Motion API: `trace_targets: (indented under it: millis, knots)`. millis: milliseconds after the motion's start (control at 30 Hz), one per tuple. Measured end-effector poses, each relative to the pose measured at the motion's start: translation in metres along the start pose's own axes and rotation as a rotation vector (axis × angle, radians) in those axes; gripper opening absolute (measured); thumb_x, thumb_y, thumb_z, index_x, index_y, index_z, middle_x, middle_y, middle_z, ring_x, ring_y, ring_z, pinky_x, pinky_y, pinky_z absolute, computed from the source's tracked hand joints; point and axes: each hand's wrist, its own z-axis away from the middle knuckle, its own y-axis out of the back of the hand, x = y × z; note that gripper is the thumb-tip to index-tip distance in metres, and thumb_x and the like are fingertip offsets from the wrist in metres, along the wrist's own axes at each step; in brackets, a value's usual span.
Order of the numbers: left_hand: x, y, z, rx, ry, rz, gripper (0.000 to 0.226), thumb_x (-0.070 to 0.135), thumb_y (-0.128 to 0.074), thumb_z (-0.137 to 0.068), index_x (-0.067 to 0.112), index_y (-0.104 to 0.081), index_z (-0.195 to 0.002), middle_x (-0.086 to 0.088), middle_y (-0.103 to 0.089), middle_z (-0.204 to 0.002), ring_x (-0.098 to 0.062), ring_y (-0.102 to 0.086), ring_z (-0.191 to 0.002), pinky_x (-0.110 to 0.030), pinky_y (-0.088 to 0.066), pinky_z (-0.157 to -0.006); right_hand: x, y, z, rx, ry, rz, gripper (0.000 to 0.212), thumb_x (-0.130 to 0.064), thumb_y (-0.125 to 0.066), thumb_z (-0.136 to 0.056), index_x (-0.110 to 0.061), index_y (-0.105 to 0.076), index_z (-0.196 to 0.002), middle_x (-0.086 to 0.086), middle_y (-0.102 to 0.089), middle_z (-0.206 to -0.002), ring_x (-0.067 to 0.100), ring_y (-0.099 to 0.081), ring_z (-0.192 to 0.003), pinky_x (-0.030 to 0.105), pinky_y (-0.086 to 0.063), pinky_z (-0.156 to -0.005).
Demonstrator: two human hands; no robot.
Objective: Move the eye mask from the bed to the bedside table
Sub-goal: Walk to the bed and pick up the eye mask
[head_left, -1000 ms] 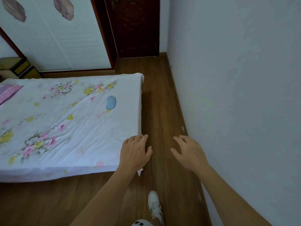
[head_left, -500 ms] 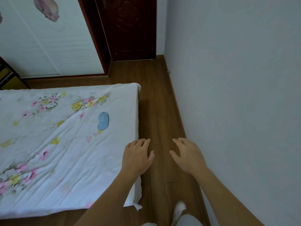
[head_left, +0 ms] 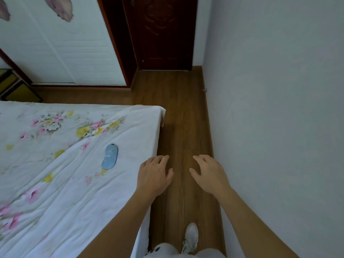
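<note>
Both hands were out in front, palms down, empty, fingers loosely spread and slightly curled. The left hand (head_left: 153, 175) hung over the near edge of the bed (head_left: 55, 183), its fingertips past the mattress side and above the floor; the right hand (head_left: 209, 175) hung over the floor (head_left: 182, 127) beside it, a narrow gap between the two thumbs. The eye mask (head_left: 109, 156) lay flat on the bed, just left of the left hand and a little beyond it, not touched by either hand. It was pale blue, smooth, soft-looking fabric, an elongated bean shape with rounded ends and a slight pinch at the middle. Its long axis ran roughly away from the person, the far end tilted a little toward the right, so it lay nearly parallel to the bed's edge. Faint markings showed on its far half, too small to read. The bedsheet under it was white, thin and creased, printed with pink and yellow flowers. The floor beneath the right hand was brown wood-grain planking running lengthwise away from the person. To the right of the right hand stood a plain, matt pale wall (head_left: 279, 108). Well beyond both hands stood a dark carved wooden door (head_left: 163, 34), closed. A white shoe (head_left: 190, 237) showed on the floor below the right forearm.
</note>
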Motion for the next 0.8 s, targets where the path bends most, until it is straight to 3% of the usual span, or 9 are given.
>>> trace_targets:
  millis: [467,800]
  knots:
    - [-0.002,0.007,-0.177,0.027,0.153,0.046,0.054,0.051,-0.038,-0.091,0.025,-0.048,-0.137,-0.002,-0.060,-0.139,-0.025,-0.056,-0.124,-0.045,-0.047,-0.102,0.006,0.023,-0.205,-0.118,0.163,0.038,0.054,-0.049,-0.049,-0.096,-0.025,-0.043,-0.144,0.002,-0.047,-0.150,0.022,-0.042,-0.138,0.045,-0.035,-0.116]
    - [-0.078,0.021,-0.307,0.055,0.305,0.046,0.055,0.053,-0.039,-0.094,0.027,-0.043,-0.142,-0.001,-0.052,-0.148,-0.025,-0.047,-0.134,-0.046,-0.037,-0.111,-0.050,0.012,-0.378,-0.165,0.282,0.149,0.055,-0.054,-0.048,-0.095,-0.029,-0.044,-0.143,0.000,-0.047,-0.151,0.022,-0.044,-0.138,0.042,-0.036,-0.114]
